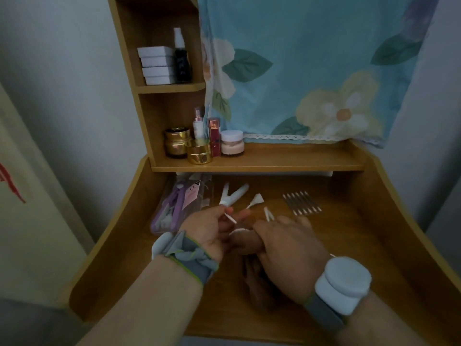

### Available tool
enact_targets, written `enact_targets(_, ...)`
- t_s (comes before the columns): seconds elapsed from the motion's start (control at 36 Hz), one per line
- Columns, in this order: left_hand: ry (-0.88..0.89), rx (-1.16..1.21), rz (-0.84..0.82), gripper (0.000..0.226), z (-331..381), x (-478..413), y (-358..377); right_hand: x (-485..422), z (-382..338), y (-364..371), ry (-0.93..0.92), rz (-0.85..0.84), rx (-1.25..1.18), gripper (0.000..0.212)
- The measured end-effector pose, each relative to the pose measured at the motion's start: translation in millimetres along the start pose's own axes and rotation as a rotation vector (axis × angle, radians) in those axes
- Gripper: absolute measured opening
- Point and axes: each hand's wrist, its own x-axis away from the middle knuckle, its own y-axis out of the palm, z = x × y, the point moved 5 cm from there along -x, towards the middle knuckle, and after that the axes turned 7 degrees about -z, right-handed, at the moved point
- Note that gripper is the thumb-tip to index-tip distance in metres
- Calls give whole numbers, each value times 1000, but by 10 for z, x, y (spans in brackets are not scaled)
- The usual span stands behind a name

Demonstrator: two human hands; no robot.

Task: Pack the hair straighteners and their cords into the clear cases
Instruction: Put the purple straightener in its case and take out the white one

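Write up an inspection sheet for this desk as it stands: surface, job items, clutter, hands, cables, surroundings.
Surface: wooden desk with raised sides and a back shelf.
Job's things: white hair straightener lies open in a V on the desk; purple straightener already sits in a clear case at the left.
Clutter: row of hair clips; small white pieces; cosmetic jars and bottles on the shelf; white boxes above.
Hands: left hand pinches the white cord; right hand grip hidden, cannot tell.
Cables: white cord runs between the hands.
Surroundings: floral cloth behind, pale walls.
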Motion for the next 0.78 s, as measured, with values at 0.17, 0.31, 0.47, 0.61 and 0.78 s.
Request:
enact_targets(0.17,20,-18,34,27,113,36,-69,83,81,-72,-33,-37,21,21)
enact_targets(0.31,16,2,81,29,256,36,-197,154,183,-120,-8,-77,11,21)
enact_targets(0.47,28,21,117,29,277,29,-235,252,325,-152,21,-108,-14,25)
enact_targets(0.61,103,61,169,24,385,33,-318,222,545,-101,121,-118,-20,26)
enact_targets(0.78,120,-41,54,31,294,66,-109,234,582,-81,175,19,-77,26)
